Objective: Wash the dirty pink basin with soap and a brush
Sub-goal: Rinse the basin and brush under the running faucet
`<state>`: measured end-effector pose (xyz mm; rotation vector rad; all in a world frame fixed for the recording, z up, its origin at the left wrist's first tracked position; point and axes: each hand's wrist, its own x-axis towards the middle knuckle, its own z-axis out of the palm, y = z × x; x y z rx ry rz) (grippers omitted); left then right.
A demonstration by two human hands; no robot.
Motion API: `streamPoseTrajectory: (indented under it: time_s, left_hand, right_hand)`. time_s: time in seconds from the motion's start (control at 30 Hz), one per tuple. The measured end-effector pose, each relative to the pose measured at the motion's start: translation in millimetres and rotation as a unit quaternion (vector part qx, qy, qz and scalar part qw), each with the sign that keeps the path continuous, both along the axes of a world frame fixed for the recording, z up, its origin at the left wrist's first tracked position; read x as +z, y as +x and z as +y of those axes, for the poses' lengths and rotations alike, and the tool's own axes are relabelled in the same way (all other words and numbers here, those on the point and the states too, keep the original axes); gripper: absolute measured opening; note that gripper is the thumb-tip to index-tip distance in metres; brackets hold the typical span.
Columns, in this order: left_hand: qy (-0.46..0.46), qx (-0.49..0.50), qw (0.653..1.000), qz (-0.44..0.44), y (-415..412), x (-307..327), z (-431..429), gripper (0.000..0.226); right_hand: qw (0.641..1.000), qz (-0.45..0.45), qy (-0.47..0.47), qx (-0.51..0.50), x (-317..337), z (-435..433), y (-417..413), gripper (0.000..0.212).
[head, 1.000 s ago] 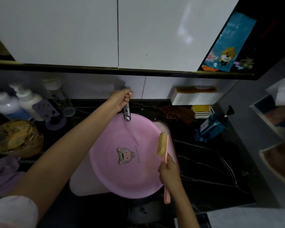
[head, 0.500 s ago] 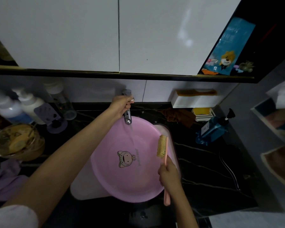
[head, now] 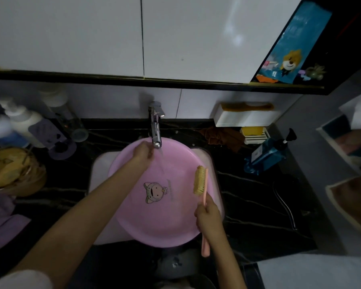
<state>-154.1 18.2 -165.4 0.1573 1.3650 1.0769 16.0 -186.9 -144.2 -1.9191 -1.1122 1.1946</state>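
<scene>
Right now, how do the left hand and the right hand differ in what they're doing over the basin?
The left hand is empty, beside the tap spout at the far rim of the pink basin; the right hand is at the near right rim. The left holds nothing; the right's grip is closed on the brush handle, bristles pointing away. Both are over the basin.

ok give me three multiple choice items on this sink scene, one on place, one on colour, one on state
1. Where is the basin?
A. on the sink under the tap
B. on the floor
C. on the shelf

2. What colour is the brush handle?
A. blue
B. pink
C. black

3. What state is the tap in?
A. off
B. running
C. removed

Answers: 1 A, the basin rests across the sink below the spout. 2 B, the handle in the right hand is pink. 3 B, water streams down beside the left hand.
</scene>
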Motion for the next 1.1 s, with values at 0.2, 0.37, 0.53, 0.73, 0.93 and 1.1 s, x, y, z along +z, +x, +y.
streamPoseTrajectory:
  time_s: [0.2,0.37,0.53,0.73,0.93,1.1]
  left_hand:
    - [0.019,-0.103,0.992,-0.073,49,-24,-8,0.033]
    - [0.008,-0.121,0.992,-0.019,58,-39,-12,0.044]
    - [0.039,-0.175,0.983,0.042,51,-43,-13,0.032]
    - [0.061,-0.197,0.977,0.062,42,-42,-14,0.021]
    - [0.000,-0.141,0.987,0.078,53,-34,-24,0.039]
    - [0.032,-0.191,0.977,0.093,49,-28,-27,0.031]
  right_hand:
    - [1.000,0.001,-0.003,-0.027,-6,-11,13,0.041]
    - [0.998,0.032,0.002,-0.056,-3,-17,24,0.039]
    - [0.997,0.052,-0.007,-0.065,-13,-19,28,0.031]
    - [0.998,0.052,0.003,-0.031,-15,-16,31,0.033]
    - [0.999,0.005,-0.023,0.022,-14,-16,37,0.047]
    - [0.998,0.007,-0.031,0.052,-14,-11,49,0.048]
